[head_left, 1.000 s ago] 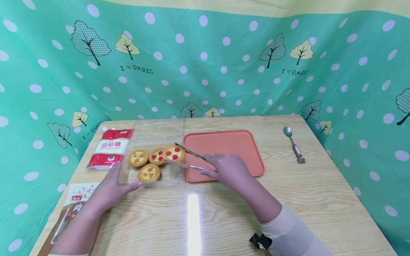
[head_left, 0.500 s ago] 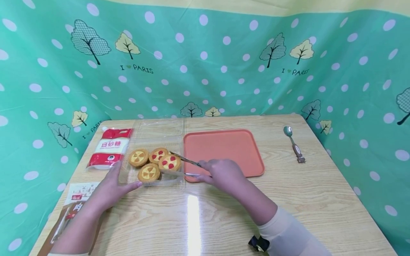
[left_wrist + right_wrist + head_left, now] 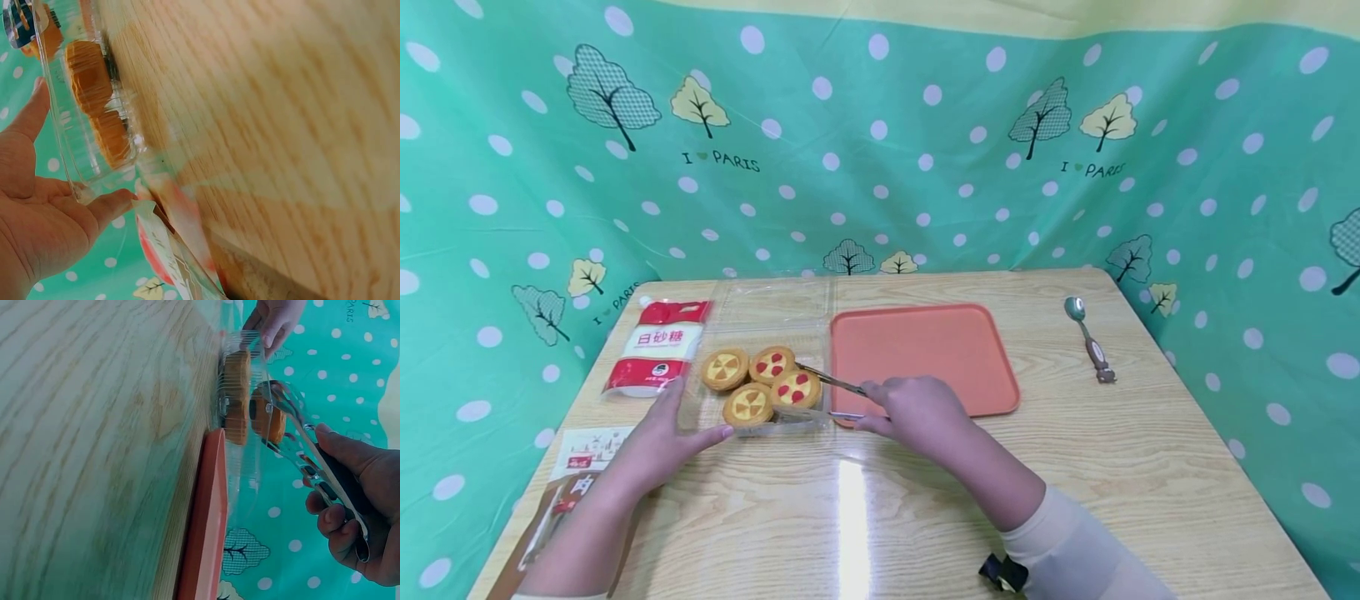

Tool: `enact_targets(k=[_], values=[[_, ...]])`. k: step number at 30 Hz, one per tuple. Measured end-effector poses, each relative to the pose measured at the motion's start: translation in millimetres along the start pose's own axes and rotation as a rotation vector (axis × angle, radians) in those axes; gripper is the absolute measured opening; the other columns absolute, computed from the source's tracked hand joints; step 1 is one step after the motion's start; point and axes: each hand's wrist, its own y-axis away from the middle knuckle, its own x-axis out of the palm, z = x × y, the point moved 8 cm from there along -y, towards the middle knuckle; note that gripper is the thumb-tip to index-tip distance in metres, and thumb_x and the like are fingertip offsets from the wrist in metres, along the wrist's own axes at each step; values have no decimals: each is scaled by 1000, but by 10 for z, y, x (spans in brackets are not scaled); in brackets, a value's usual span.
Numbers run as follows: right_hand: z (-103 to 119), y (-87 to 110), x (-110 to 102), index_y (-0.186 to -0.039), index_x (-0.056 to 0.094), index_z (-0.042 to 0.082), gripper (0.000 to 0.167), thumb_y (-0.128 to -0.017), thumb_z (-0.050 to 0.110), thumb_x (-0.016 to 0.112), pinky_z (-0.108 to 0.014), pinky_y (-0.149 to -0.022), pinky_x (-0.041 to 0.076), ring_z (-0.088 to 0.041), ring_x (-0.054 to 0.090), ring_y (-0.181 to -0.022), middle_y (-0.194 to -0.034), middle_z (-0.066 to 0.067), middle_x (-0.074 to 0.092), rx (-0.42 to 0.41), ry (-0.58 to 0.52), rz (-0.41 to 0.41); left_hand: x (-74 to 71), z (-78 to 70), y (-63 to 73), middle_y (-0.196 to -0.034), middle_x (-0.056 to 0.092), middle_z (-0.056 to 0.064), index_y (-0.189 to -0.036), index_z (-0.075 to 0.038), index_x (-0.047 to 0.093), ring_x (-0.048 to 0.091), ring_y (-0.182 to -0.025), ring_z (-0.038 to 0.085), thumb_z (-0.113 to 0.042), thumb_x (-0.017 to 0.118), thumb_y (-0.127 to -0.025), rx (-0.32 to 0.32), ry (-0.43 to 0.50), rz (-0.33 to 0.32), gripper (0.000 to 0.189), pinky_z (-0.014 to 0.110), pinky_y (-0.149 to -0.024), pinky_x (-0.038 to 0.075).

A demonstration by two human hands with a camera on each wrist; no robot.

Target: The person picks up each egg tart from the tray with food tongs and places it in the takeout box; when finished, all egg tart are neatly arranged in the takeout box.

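Note:
In my right hand (image 3: 917, 412) I grip metal tongs (image 3: 331, 469), whose two arms stand on either side of a tart with red toppings (image 3: 795, 390). The right wrist view shows this tart raised above the others in the clear plastic container (image 3: 808, 337). Another red-topped tart (image 3: 767, 363) and two yellow-patterned tarts (image 3: 725, 369) sit in the container. My left hand (image 3: 658, 446) spreads its thumb and fingers round the container's near left corner, thumb at the front edge and fingers along the left side.
A pink tray (image 3: 925, 350) lies right of the container, partly under my right hand. Left stands a red and white sugar bag (image 3: 658, 348); a brown packet (image 3: 583, 475) lies beneath my left forearm. A spoon (image 3: 1090, 340) lies far right. A polka-dot curtain (image 3: 880, 150) hangs behind the table.
My right hand has moved slightly left and toward me, bringing the tongs and the red-topped tart nearer the front of the container. The left hand has stayed in place.

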Motion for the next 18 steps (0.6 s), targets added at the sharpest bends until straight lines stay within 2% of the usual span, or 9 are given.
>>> enact_targets(k=[7, 18], values=[[30, -3, -30, -128, 66, 22, 57, -88, 62, 60, -22, -40, 37, -7, 49, -51, -84, 4, 70, -8, 33, -10, -5, 2, -1, -161, -7, 28, -156, -15, -16, 3, -142, 60, -72, 65, -77, 9, 5, -8, 127, 78, -105, 16], [-13, 0, -56, -133, 63, 22, 64, -86, 66, 59, -25, -43, 42, -11, 56, -56, -93, 2, 72, 30, 22, 33, 0, 7, 8, -161, -9, 28, -156, -12, -16, 2, -142, 59, -72, 65, -78, 12, 15, -8, 127, 78, -106, 15]])
